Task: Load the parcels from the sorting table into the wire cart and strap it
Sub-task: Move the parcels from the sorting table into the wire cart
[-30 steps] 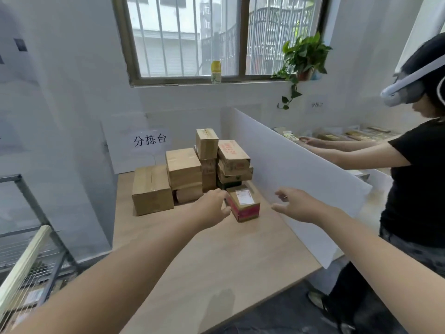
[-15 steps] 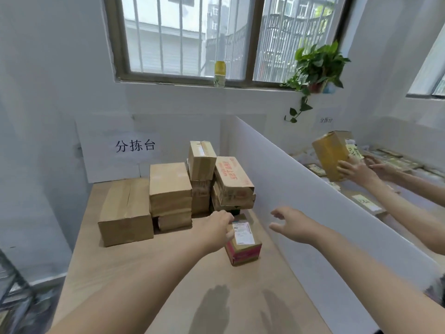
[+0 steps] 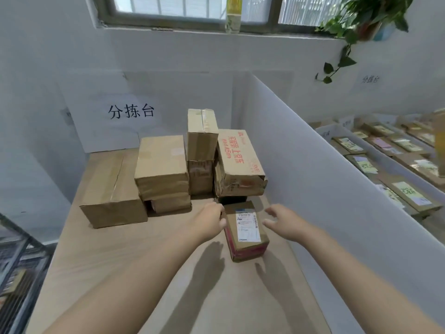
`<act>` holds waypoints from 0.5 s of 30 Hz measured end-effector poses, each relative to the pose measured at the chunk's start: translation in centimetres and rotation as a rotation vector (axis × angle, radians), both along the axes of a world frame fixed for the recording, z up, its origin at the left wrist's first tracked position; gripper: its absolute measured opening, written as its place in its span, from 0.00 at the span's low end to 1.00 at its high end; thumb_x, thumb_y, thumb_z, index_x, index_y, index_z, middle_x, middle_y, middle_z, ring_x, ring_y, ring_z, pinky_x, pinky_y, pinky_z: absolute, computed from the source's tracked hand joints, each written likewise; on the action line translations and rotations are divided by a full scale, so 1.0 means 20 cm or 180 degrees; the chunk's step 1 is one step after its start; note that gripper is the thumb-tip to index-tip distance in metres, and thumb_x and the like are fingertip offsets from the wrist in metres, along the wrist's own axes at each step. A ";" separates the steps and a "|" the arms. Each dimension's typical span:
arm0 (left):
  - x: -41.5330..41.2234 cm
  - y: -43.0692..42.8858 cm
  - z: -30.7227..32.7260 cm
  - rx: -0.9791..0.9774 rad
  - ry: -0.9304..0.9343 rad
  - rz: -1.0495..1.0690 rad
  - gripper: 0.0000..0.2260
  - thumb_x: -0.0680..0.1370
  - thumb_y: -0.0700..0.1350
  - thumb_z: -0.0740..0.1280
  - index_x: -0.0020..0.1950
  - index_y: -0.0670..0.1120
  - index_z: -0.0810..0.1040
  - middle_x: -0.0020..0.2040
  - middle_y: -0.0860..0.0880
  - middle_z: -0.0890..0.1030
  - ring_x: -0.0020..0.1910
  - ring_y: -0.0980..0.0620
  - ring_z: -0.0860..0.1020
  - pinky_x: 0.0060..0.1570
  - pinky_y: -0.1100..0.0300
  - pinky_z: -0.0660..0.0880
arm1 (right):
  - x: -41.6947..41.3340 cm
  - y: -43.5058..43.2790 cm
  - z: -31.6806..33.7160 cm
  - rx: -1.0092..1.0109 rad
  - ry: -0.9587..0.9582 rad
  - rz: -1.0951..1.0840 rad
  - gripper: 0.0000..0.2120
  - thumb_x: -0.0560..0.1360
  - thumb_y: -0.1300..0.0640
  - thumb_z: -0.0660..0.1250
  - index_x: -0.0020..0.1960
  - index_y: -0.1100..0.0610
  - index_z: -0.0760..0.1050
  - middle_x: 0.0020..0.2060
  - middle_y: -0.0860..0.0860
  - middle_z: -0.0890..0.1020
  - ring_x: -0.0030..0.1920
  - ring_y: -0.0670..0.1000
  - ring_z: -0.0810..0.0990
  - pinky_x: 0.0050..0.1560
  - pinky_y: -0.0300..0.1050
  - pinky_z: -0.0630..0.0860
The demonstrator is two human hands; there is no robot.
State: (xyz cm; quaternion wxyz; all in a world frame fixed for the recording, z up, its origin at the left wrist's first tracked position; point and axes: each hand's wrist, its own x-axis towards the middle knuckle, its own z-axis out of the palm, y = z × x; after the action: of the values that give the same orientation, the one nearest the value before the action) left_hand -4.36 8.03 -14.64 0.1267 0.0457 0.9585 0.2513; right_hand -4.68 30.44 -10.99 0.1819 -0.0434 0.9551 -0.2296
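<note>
A small cardboard parcel (image 3: 245, 230) with a white label and red sides lies on the wooden sorting table (image 3: 101, 261). My left hand (image 3: 208, 221) hovers at the parcel's left edge, fingers loosely bent, and I cannot tell if it touches. My right hand (image 3: 283, 222) is spread just to the right of the parcel, apart from it. Behind stand several stacked brown parcels: a long box (image 3: 112, 189), a stacked pair (image 3: 162, 167), a tall stack (image 3: 201, 138) and a box with red print (image 3: 238, 162). A corner of the wire cart (image 3: 16, 259) shows at lower left.
A white divider board (image 3: 325, 179) runs along the table's right side. Beyond it lie several flat labelled packets (image 3: 407, 194). A white sign (image 3: 131, 112) hangs on the back wall. A bottle (image 3: 233, 15) and a potted plant (image 3: 361, 18) stand on the window sill.
The view has come closer and tilted down. Both hands have dropped toward the small labelled parcel, one on each side. The other person's hands with a box are out of view.
</note>
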 end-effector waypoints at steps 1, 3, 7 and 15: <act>-0.02 0.01 -0.03 0.0066 -0.0054 0.0105 0.13 0.78 0.46 0.61 0.61 0.43 0.75 0.60 0.45 0.77 0.58 0.44 0.77 0.58 0.48 0.75 | -0.05 0.00 -0.03 -0.0026 -0.0036 0.0001 0.24 0.80 0.51 0.63 0.74 0.58 0.66 0.71 0.53 0.71 0.70 0.52 0.70 0.69 0.46 0.67; -0.06 0.05 -0.07 0.0147 -0.0133 0.0315 0.14 0.80 0.43 0.61 0.63 0.39 0.74 0.62 0.42 0.76 0.60 0.43 0.75 0.59 0.52 0.73 | -0.16 0.02 -0.10 -0.0097 -0.0107 0.0015 0.24 0.80 0.50 0.63 0.74 0.58 0.66 0.71 0.54 0.71 0.69 0.53 0.71 0.68 0.46 0.68; -0.15 0.12 -0.20 0.0286 -0.0379 0.0715 0.16 0.81 0.43 0.61 0.67 0.38 0.72 0.66 0.41 0.74 0.64 0.44 0.73 0.62 0.56 0.70 | -0.33 0.02 -0.28 -0.0432 -0.0357 -0.0130 0.25 0.81 0.49 0.62 0.74 0.60 0.63 0.70 0.57 0.70 0.68 0.55 0.71 0.65 0.47 0.68; -0.25 0.34 -0.52 0.1167 -0.0816 0.1690 0.17 0.80 0.46 0.64 0.67 0.42 0.73 0.66 0.45 0.77 0.62 0.48 0.76 0.49 0.66 0.68 | -0.50 0.01 -0.71 -0.1184 -0.0683 -0.0661 0.14 0.81 0.58 0.61 0.65 0.59 0.73 0.63 0.56 0.79 0.60 0.55 0.79 0.58 0.44 0.75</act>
State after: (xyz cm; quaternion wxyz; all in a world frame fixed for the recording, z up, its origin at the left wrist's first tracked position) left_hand -9.46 14.75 -24.97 0.1659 -0.2152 0.8522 0.4472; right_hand -14.69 30.55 -25.10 0.2466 0.0469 0.8710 -0.4223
